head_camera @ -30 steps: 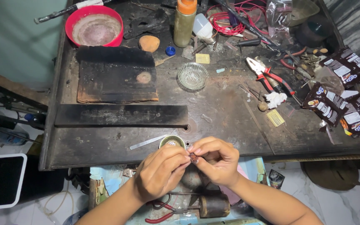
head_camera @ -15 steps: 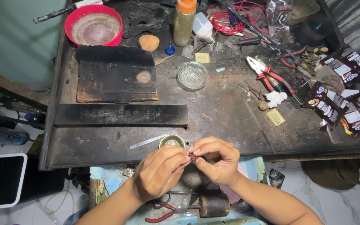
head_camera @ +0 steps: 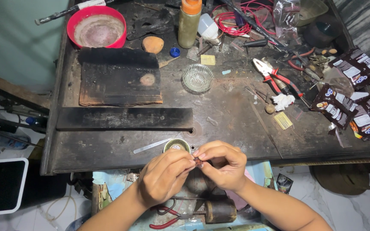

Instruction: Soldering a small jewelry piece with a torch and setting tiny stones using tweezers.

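head view: a tiny reddish piece (head_camera: 198,162) is pinched between the fingertips of both hands, just over the near edge of the bench (head_camera: 236,128). the left hand (head_camera: 163,175) is curled, thumb and forefinger closed on the piece from the left; the right hand (head_camera: 221,164) is closed on it from the right, its other fingers folded over the top. what kind of piece it is cannot be told, since it is small and mostly hidden by the fingers.

just behind the hands a small round tin (head_camera: 177,146) stands on the bench, with a thin metal strip (head_camera: 153,146) lying beside it. further back a black bar (head_camera: 125,118), a charred block (head_camera: 118,77), a glass dish (head_camera: 197,77), a red bowl (head_camera: 96,27) and a bottle (head_camera: 189,23) are seen. red-handled pliers (head_camera: 275,79) and dark packets (head_camera: 352,98) lie to the right, well apart from the hands.

as a judgement, the work looks to be in mid-course: the piece is in hand and being fingered, not yet set down. no finished pieces can be made out, so how much is left cannot be told.
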